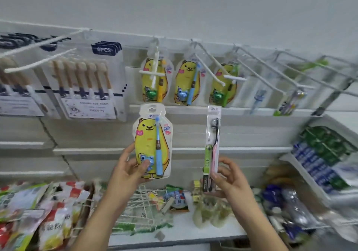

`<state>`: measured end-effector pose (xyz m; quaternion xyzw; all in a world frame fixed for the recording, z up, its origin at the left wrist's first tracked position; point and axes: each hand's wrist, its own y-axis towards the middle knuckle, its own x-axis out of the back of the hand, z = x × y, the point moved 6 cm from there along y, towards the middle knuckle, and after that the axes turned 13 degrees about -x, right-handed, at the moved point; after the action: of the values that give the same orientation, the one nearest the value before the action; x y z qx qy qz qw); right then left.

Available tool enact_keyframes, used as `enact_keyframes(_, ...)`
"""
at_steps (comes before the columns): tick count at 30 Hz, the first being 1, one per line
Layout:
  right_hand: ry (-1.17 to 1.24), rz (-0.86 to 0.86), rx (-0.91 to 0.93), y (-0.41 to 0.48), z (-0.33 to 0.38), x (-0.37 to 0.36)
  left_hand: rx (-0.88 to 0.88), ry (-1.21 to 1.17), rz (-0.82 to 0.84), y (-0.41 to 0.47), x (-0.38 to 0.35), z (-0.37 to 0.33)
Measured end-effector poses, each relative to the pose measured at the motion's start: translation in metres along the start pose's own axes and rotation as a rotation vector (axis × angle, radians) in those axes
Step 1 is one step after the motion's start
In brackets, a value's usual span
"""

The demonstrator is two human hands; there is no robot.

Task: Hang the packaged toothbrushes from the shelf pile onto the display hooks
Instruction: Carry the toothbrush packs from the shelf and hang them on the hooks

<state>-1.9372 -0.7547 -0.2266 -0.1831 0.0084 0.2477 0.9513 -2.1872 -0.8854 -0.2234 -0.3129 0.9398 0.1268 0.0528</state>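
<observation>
Both raised, left grip clasping bear toothbrush pack, right grip pinching slim toothbrush pack.

White shelf, scattered packets and netting atop.

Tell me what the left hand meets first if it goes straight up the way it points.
Probably the white hook directly above, with the hanging yellow-brush bear pack behind it. The left hand holds a blue-brush bear pack just below them. Depth is unclear.
</observation>
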Motion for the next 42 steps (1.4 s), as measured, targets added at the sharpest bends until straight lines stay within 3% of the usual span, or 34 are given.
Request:
enact_keyframes(12,0.087,-0.164,0.165,-0.068,0.032,0.109,-0.105,-0.057,0.086,-0.015,-0.085,-0.024)
enact_keyframes(21,0.048,-0.013,0.231,-0.066,0.062,0.178,-0.2,0.012,-0.08,-0.044,-0.137,-0.047)
enact_keyframes(26,0.096,0.038,0.168,-0.053,0.062,0.217,-0.233,0.068,-0.17,-0.064,-0.152,-0.063)
enact_keyframes(42,0.127,0.008,0.203,-0.046,0.086,0.225,-0.263,0.089,-0.212,-0.075,-0.143,-0.093)
